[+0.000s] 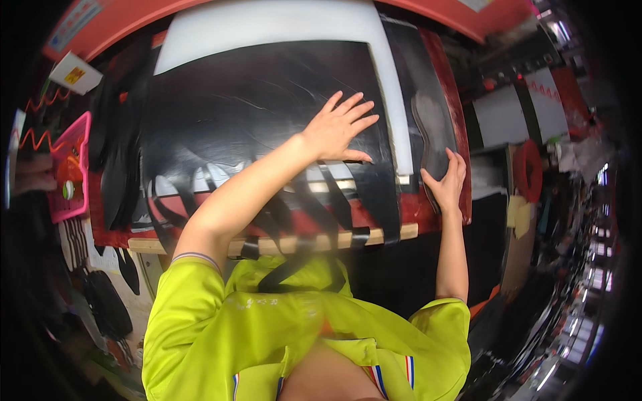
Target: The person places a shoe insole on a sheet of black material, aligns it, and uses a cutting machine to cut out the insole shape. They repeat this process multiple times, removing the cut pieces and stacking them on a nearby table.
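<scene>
A black sheet of leather-like material [254,100] lies over a white board [287,23], its near part cut into strips and curved gaps. My left hand [336,130] rests flat on the right part of this sheet, fingers spread, holding nothing. To the right, a dark grey sole-shaped piece [433,123] lies lengthwise beside the white board's edge. My right hand [447,180] grips its near end, with the thumb on the left side and the fingers on the right. The underside of the piece is hidden.
A red overhead beam [127,27] crosses the far side. Black strips hang over a wooden bar [408,231] at the table's near edge. A pink basket [85,167] stands at the left. Further right is a round red object [527,170].
</scene>
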### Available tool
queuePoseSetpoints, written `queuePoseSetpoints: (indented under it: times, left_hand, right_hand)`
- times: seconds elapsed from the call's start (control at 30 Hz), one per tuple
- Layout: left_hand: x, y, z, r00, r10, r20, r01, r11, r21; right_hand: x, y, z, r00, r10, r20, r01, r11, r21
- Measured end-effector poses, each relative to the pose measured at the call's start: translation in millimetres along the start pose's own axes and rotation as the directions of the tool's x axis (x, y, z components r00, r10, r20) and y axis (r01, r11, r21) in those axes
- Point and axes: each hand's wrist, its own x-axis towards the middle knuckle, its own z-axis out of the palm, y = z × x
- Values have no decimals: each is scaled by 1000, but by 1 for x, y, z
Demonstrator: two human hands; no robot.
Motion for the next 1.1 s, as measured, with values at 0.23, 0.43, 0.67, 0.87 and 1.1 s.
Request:
queuePoseSetpoints:
  times: [0.23, 0.43, 0.67, 0.87, 1.1]
  left_hand:
    - [-9, 72, 24, 971, 29, 239, -27, 1000, -14]
    - [-22, 96, 18, 997, 1, 82, 18, 972, -234]
    - [-23, 97, 10, 998, -33, 53, 44, 975, -218]
    - [-20, 97, -26, 997, -44, 64, 69, 876, -478]
    - [-19, 114, -63, 985, 1, -171, -98, 823, -559]
  right_hand:
    - [-51, -62, -12, 642, 7, 766, -751, 205, 628]
    - [-52, -89, -6, 712, -106, 694, -700, -177, 692]
    - [-56, -112, -17, 919, -8, 393, -342, 477, 810]
    - [-60, -129, -53, 958, -114, 262, -129, 646, 752]
    - [-75, -133, -65, 960, -239, 142, -1, 509, 861]
